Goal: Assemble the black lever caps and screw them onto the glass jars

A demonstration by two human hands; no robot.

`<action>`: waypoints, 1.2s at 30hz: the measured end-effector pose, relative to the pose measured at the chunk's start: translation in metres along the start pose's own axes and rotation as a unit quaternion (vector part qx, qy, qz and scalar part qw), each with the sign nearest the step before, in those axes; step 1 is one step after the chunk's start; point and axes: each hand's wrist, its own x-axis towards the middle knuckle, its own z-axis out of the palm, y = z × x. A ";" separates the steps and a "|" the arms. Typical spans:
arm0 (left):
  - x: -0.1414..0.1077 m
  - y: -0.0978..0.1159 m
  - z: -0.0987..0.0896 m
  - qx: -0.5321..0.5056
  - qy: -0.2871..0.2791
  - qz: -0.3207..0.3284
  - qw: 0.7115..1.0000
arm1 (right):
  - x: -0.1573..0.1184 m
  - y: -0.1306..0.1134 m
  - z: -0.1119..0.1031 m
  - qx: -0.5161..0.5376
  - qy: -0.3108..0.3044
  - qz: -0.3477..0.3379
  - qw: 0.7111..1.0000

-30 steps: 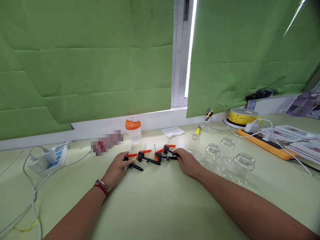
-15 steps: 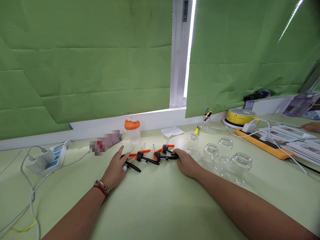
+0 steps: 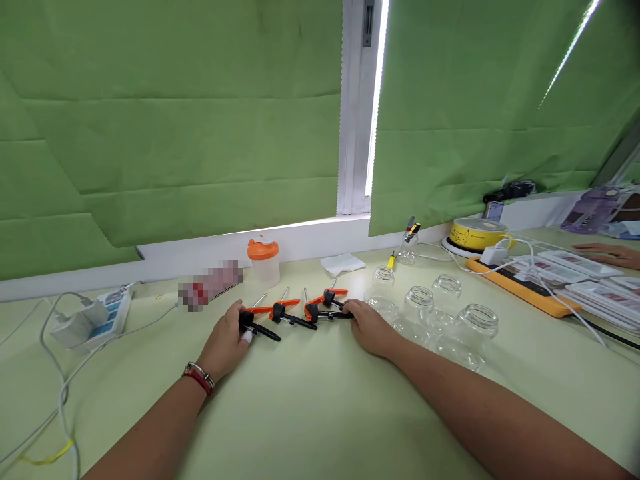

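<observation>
Several black-and-orange lever pieces with thin metal rods lie in a row on the pale green table. My left hand (image 3: 225,341) is closed around the black head of the leftmost lever piece (image 3: 265,331), its thumb low against it. Another lever piece (image 3: 295,320) lies beside it, untouched. At the row's right end, my right hand (image 3: 370,325) is closed with its fingertips on the black end of the rightmost lever piece (image 3: 336,301). A further lever piece (image 3: 327,315) points its black end toward that hand. Clear glass jars (image 3: 419,310) stand just right of my right hand.
Behind the row are an orange-lidded cup (image 3: 263,260) and a white tissue (image 3: 343,265). White chargers and cables (image 3: 75,327) lie left. An orange power strip (image 3: 525,290), a yellow tin (image 3: 477,235) and white packs (image 3: 595,293) are right, near another person's hand (image 3: 610,255).
My left hand's raised fingers have curled down around the leftmost lever piece. My right hand stays at the row's right end. The other person's hand shows more at the right edge.
</observation>
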 end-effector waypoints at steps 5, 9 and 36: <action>0.000 0.002 -0.002 -0.013 -0.030 -0.021 0.999 | 0.002 0.001 0.000 -0.007 0.010 0.022 1.000; 0.000 0.002 -0.002 -0.017 -0.041 -0.020 0.999 | 0.003 0.004 0.001 -0.012 0.016 0.030 0.999; 0.000 -0.002 0.002 -0.056 -0.043 -0.015 0.997 | 0.003 -0.004 -0.001 -0.045 0.052 0.107 0.992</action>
